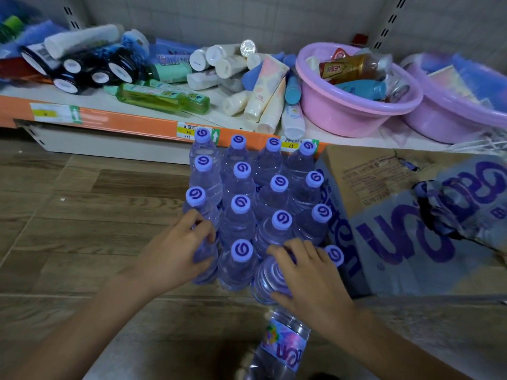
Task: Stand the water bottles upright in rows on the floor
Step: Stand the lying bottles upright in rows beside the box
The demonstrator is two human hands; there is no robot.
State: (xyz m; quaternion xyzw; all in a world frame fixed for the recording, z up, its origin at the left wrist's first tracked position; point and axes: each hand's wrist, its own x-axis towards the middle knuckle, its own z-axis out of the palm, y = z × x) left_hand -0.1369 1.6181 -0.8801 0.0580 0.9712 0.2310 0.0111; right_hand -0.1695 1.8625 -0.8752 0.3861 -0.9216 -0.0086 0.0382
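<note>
Several clear water bottles with lilac caps stand upright in tight rows on the wooden floor, in front of the low shelf. My left hand grips the nearest bottle of the left column, covering its top. My right hand wraps over the nearest bottle of the third column, hiding its cap. One more bottle lies on the floor near me, below my right hand, label up.
A torn cardboard case with purple lettering touches the right side of the rows. Behind them runs a low shelf with an orange edge, holding toiletries and two pink basins. Wooden floor lies to the left.
</note>
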